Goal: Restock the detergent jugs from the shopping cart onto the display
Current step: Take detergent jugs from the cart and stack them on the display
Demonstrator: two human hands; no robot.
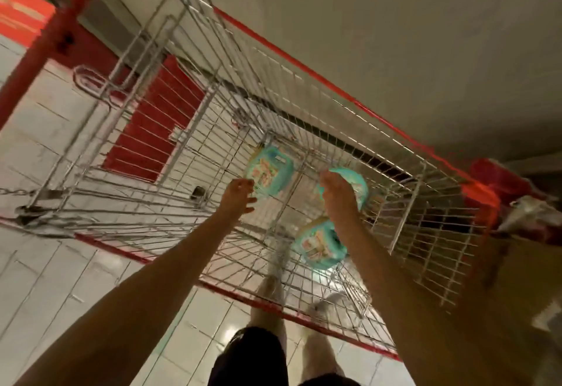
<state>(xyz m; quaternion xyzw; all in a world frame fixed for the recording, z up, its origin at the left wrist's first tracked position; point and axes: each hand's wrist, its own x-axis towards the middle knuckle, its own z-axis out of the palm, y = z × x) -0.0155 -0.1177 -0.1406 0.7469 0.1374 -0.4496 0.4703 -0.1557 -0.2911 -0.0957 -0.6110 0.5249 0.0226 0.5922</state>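
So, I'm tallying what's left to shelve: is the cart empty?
Not empty. The cart holds three jugs: left jug by the left hand, right jug behind the right hand, near jug.

Bare forearms (158, 276), black shorts (252, 355).

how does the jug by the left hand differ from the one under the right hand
The left jug lies in full view, label up; the right jug is half hidden. The left hand only reaches the left jug's edge, fingers loose, while the right hand lies over the right jug; its grip is hidden. Both are teal and lie in the cart.
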